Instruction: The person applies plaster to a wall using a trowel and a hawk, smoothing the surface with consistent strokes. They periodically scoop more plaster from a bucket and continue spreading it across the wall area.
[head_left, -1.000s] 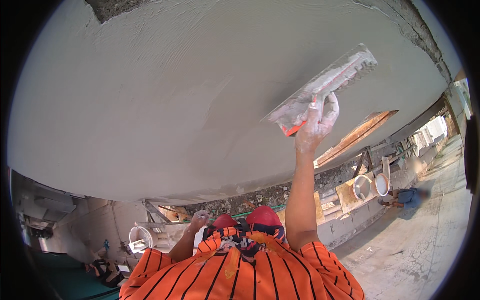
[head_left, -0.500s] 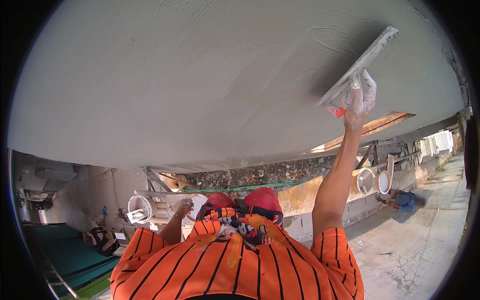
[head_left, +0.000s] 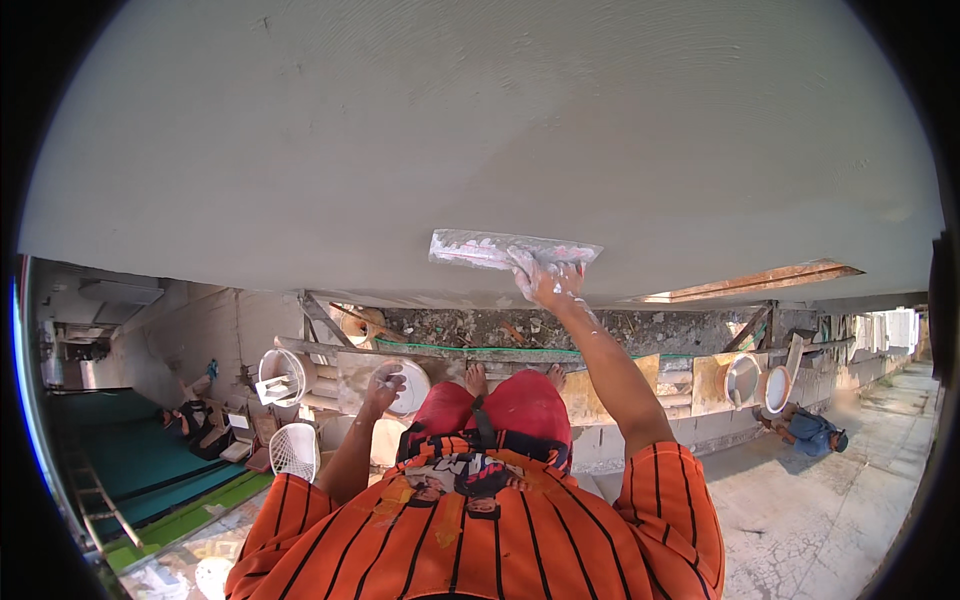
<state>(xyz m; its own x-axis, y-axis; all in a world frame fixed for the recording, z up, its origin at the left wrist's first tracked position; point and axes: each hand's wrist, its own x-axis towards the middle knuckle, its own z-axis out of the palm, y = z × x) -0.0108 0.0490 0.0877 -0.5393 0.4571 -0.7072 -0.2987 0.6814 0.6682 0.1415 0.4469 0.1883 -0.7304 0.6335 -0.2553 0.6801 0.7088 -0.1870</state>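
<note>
A smooth grey plastered wall (head_left: pixel 300 150) spreads across the upper part of the view. Against its lower middle lies a long flat plastering trowel (head_left: pixel 470 249), its blade roughly level and smeared with plaster. My right hand (head_left: pixel 548 284) is closed around the trowel from behind, with wet plaster on the fingers; the handle is mostly hidden. Down at my left side, my left hand (head_left: pixel 384 388) hangs with nothing visible in it, fingers loosely bent and apart. Below it shows a round white bucket (head_left: pixel 412 388), partly covered by the hand.
I am barefoot on raised scaffold planks (head_left: pixel 355 375). More buckets stand at left (head_left: pixel 283 377) and right (head_left: pixel 742 380). A wood-framed opening (head_left: pixel 765 281) cuts the wall at right. Rubble (head_left: pixel 460 328) lies below. A person in blue (head_left: pixel 812 432) bends at lower right; a white chair (head_left: pixel 294 450) stands lower left.
My right hand has brought the trowel down and left across the wall, turning it from steeply slanted to nearly level. My left hand stays low, lifted slightly in view.
</note>
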